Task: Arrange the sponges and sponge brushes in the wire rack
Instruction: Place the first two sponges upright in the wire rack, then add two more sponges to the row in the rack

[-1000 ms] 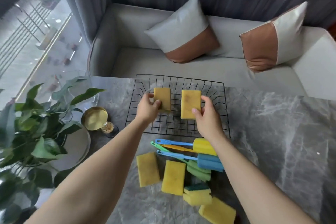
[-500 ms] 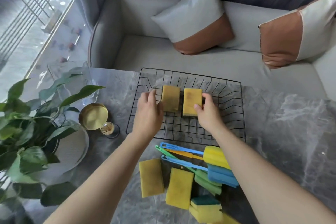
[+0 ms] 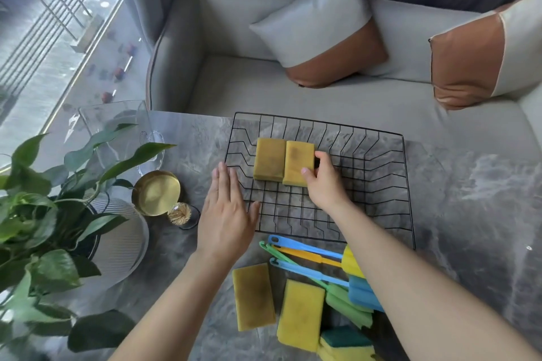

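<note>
**Lining up the sponges in the rack**

Grey marble table (image 3: pixel 469 184) fills the near part of the view, with a pale grey sofa (image 3: pixel 234 91) behind it. On the sofa sit two grey and brown cushions (image 3: pixel 319 26). A leafy green plant in a pot (image 3: pixel 44 199) stands at the left edge of the table, with a round gold dish (image 3: pixel 157 193) beside it.

A black wire rack (image 3: pixel 366 184) lies flat on the table. Two yellow-brown flat sponges (image 3: pixel 269 163) lie side by side in its far left part, and their long sides touch. The right hand (image 3: pixel 324 184) pinches the right one of these sponges with thumb and fingers. The left hand (image 3: pixel 225 214) is open and flat, palm down, over the left edge of the rack, and it holds nothing.

Just in front of the rack, on the table, wait more yellow sponges (image 3: pixel 300 312) and a bunch of long-handled sponge brushes in blue, green and orange (image 3: pixel 311 261). A yellow sponge with a dark green top (image 3: pixel 346 341) lies at the bottom edge.

To do this step well, I think the right hand should push its sponge snug against the other one and keep the ends even. That way a neat row starts in the corner. The flat left hand could hold the rack, which looks light and may slide. Room should be kept on the right side for the long brushes.
</note>
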The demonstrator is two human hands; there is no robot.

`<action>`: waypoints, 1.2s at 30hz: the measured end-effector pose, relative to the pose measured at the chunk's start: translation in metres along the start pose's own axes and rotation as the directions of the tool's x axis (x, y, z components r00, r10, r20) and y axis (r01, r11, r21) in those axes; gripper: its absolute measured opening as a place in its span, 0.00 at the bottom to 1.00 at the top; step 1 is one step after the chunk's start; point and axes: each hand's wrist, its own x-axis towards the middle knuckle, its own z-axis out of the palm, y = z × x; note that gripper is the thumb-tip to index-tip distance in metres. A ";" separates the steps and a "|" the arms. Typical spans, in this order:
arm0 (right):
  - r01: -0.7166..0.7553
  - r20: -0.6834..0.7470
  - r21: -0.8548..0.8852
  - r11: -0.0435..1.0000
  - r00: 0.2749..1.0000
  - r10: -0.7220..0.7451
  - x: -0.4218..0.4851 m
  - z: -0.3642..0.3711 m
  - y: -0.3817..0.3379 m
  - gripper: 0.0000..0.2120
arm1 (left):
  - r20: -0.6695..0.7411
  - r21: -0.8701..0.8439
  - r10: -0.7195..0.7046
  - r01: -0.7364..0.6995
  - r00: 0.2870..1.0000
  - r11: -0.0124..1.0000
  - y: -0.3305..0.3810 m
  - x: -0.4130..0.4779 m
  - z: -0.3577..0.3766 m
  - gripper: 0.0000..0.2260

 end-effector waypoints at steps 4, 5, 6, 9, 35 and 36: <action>0.001 0.019 0.001 1.000 1.000 -0.001 0.003 0.009 -0.012 0.24 | 0.021 0.011 0.007 -0.008 1.000 1.000 -0.001 0.001 0.000 0.36; 0.001 0.019 0.007 1.000 1.000 -0.001 0.004 0.011 -0.015 0.24 | 0.028 0.015 0.007 -0.007 1.000 1.000 -0.001 0.001 0.000 0.37; -0.002 0.017 0.012 1.000 1.000 0.002 0.005 0.013 -0.016 0.23 | 0.029 0.018 0.006 -0.006 1.000 1.000 -0.001 0.002 0.001 0.37; -0.013 0.005 0.005 1.000 1.000 0.013 0.005 0.015 -0.016 0.24 | 0.026 0.018 0.004 -0.005 1.000 1.000 -0.001 0.001 0.000 0.37; -0.112 0.032 -0.328 0.938 0.991 0.129 -0.250 -0.001 0.045 0.13 | 0.254 -0.326 -0.187 0.266 0.949 0.907 0.002 -0.164 0.016 0.26; -0.143 0.026 -0.347 0.927 0.986 0.162 -0.250 0.001 0.045 0.15 | 0.268 -0.332 -0.196 0.281 0.943 0.901 0.003 -0.165 0.018 0.25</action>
